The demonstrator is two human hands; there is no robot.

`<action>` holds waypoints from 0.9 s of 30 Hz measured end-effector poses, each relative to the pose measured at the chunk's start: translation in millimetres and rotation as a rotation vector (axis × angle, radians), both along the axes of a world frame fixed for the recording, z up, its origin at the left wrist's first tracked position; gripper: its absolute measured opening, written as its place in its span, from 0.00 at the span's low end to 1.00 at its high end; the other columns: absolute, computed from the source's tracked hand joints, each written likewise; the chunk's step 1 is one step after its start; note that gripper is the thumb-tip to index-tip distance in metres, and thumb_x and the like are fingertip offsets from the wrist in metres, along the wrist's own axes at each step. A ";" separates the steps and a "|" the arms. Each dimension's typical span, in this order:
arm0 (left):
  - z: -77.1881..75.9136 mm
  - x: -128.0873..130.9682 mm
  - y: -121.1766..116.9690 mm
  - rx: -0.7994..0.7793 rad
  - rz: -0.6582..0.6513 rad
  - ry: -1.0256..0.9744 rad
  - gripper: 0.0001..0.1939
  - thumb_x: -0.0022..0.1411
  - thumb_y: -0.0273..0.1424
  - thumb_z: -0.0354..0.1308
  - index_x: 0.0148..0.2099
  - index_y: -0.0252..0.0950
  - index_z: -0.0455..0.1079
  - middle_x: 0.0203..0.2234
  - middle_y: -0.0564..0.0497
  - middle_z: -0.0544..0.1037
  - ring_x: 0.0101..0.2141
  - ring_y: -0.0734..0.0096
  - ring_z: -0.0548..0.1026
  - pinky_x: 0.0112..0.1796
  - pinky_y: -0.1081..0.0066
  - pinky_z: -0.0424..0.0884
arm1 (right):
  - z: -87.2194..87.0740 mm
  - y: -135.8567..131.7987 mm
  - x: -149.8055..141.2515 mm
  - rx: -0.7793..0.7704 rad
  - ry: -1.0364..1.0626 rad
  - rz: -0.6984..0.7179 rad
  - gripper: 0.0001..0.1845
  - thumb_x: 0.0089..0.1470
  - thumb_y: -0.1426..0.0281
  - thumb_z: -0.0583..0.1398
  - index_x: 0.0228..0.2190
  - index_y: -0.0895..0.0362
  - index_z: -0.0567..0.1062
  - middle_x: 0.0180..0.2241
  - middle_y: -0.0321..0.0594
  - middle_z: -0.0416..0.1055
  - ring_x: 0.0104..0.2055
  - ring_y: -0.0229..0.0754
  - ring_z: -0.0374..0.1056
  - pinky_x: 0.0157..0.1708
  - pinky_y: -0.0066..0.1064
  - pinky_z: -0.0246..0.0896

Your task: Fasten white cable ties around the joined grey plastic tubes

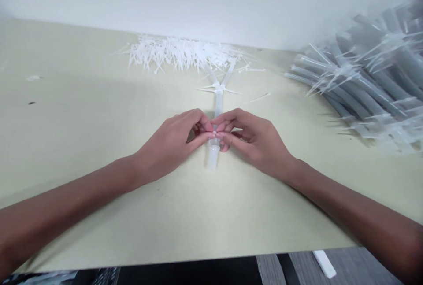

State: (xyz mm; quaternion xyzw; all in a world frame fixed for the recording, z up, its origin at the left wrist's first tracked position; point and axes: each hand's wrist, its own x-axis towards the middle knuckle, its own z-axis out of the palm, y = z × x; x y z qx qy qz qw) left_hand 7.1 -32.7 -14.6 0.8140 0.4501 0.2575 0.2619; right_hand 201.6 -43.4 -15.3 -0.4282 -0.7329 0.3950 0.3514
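Observation:
A translucent Y-shaped tube assembly [218, 100] lies on the table, its two branches pointing away from me and a wider clear end piece [213, 157] nearest me. Two white cable ties sit at the fork, their tails sticking out sideways. Lower on the stem, a small white cable tie [214, 132] shows between my fingertips. My left hand [180, 137] is closed in a pinch on it from the left. From the right, my right hand [253, 137] pinches at the same spot, some fingers curled beside the tube. Most of this tie is hidden by the fingers.
A loose heap of white cable ties [181, 53] lies at the back against the wall. At the right is a big stack of similar tube assemblies [363, 82]. A single cable tie [259, 98] lies right of the fork. The table's front edge [198, 260] runs below my arms.

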 end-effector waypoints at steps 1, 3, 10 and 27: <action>0.3 -0.1 -0.2 0.000 -0.001 -0.007 0.08 0.62 0.38 0.52 0.36 0.39 0.66 0.30 0.55 0.74 0.29 0.75 0.69 0.28 0.74 0.64 | 0.0 0.1 -0.1 0.000 0.002 0.000 0.12 0.54 0.65 0.59 0.41 0.56 0.72 0.32 0.37 0.69 0.30 0.35 0.70 0.32 0.30 0.72; 0.8 -0.4 -0.7 0.003 -0.004 -0.023 0.07 0.62 0.37 0.53 0.37 0.39 0.65 0.30 0.55 0.74 0.29 0.76 0.70 0.28 0.75 0.64 | 0.1 0.2 -0.5 0.005 -0.002 -0.004 0.11 0.54 0.66 0.59 0.40 0.55 0.71 0.32 0.37 0.69 0.31 0.36 0.70 0.32 0.30 0.72; 0.3 -2.0 -1.7 0.061 -0.016 -0.017 0.06 0.63 0.35 0.52 0.37 0.40 0.66 0.31 0.56 0.73 0.31 0.76 0.70 0.29 0.76 0.63 | 0.4 -1.1 -1.3 0.037 -0.027 -0.038 0.09 0.53 0.66 0.60 0.37 0.56 0.72 0.31 0.37 0.69 0.30 0.35 0.69 0.30 0.28 0.71; -6.6 -4.4 6.5 0.643 -0.191 0.205 0.08 0.66 0.30 0.47 0.35 0.35 0.64 0.27 0.53 0.69 0.29 0.74 0.66 0.36 0.70 0.64 | -0.7 -1.3 -1.6 0.041 -0.015 -0.014 0.05 0.54 0.68 0.59 0.34 0.56 0.71 0.30 0.34 0.67 0.29 0.32 0.67 0.29 0.24 0.69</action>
